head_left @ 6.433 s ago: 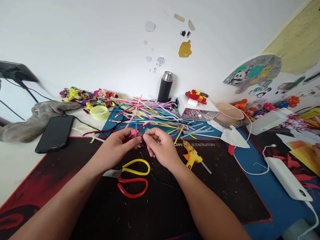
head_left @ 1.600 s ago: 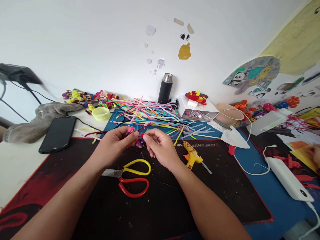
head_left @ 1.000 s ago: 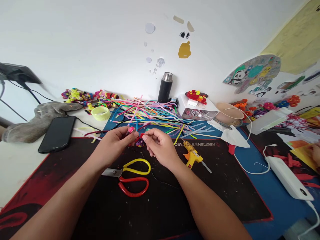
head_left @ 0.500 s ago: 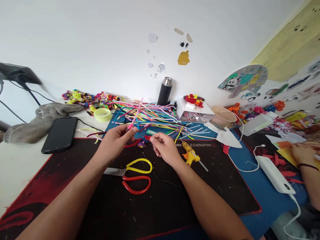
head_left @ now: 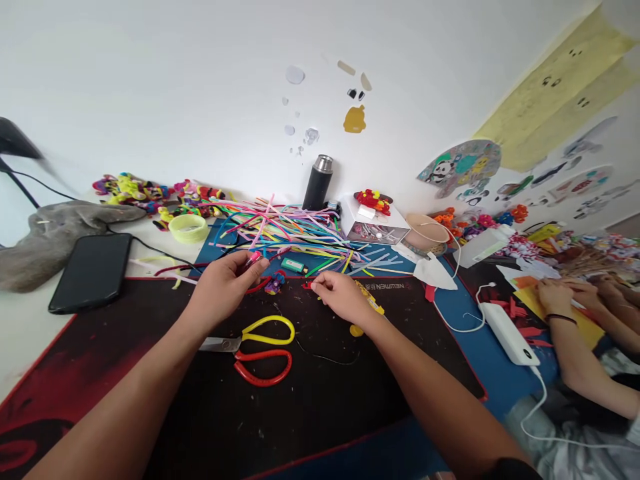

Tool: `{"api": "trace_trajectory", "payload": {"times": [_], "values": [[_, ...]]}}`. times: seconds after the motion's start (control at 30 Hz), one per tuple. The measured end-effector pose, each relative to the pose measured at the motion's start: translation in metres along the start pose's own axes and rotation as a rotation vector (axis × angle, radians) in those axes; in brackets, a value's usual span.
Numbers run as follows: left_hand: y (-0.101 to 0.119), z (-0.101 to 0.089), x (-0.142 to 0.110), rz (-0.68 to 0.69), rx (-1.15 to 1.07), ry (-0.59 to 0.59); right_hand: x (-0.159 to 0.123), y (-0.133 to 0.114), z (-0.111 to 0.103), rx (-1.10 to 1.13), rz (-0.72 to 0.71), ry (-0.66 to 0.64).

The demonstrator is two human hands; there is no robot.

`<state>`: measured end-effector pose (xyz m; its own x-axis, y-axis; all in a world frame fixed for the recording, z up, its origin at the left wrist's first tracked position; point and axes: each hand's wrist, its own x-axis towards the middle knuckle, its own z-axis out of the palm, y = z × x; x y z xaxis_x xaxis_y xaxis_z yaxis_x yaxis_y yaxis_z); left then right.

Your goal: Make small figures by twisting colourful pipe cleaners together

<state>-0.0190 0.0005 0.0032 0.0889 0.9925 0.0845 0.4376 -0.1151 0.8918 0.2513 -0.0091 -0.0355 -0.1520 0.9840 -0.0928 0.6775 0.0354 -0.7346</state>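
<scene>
My left hand (head_left: 227, 283) is closed in a pinch on a small pink piece (head_left: 255, 257), whose kind I cannot make out. To its right, my right hand (head_left: 343, 297) pinches a short red pipe cleaner piece (head_left: 307, 285). Between the hands, a small purple and blue pipe cleaner figure (head_left: 275, 283) lies on the dark mat (head_left: 320, 413). Scissors (head_left: 265, 357) with one yellow and one red handle lie below my left hand. A yellow glue gun (head_left: 371, 298) is partly hidden behind my right hand.
Behind the hands lies a heap of coloured pipe cleaners (head_left: 280, 227), with a black flask (head_left: 319, 183) beyond. A phone (head_left: 93, 272) and tape roll (head_left: 189, 229) are at left. At right are a white power bank (head_left: 510, 333) with cable and another person's hands (head_left: 557, 300).
My right hand has moved right, away from my left hand, and now covers part of the glue gun. The view has turned right, showing more of the other person's arms.
</scene>
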Motion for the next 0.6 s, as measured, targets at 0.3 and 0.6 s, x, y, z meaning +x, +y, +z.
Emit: {"api": "trace_trajectory", "payload": {"times": [0.3,0.6], "values": [[0.004,-0.007,0.001,-0.027,-0.019,0.049,0.009,-0.012,0.002,-0.08,0.016,-0.032],[-0.005,-0.003,0.003,-0.072,-0.038,0.016,0.016,-0.018,-0.002,-0.228,-0.005,-0.05]]}}
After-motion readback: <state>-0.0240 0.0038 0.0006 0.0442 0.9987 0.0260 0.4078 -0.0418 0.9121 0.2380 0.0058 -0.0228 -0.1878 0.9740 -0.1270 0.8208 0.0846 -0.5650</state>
